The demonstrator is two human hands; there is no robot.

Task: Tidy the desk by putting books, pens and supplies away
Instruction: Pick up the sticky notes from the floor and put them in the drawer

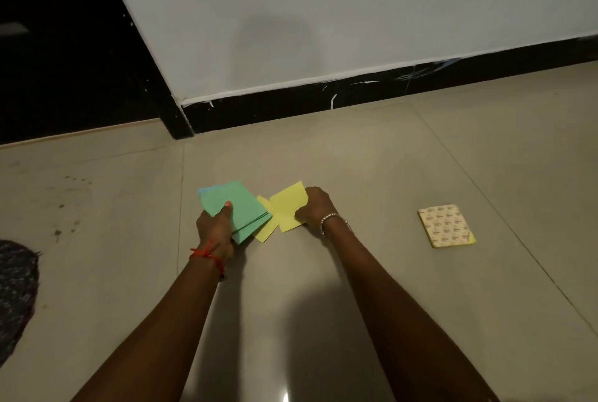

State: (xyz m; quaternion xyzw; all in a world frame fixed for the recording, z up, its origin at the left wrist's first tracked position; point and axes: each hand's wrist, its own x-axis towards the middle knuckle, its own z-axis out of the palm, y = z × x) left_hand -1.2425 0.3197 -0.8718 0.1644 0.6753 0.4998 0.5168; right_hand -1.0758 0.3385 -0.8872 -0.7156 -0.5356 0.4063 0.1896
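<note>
My left hand [215, 228] grips a small stack of green paper squares [238, 207], thumb on top, just above the tiled floor. A yellow square [267, 228] pokes out from under the green stack. My right hand [315, 207] pinches another yellow paper square [288, 205] by its right edge, right beside the green stack. Off to the right, a yellow sticky-note pad [446, 225] lies face down on the floor, its patterned backing up and one corner peeling.
The beige tiled floor [388, 175] runs to a white wall [323, 13] with a black skirting board [323, 100]. A dark opening [64, 45] lies at the far left. A dark speckled fabric item [16, 285] rests at the left edge.
</note>
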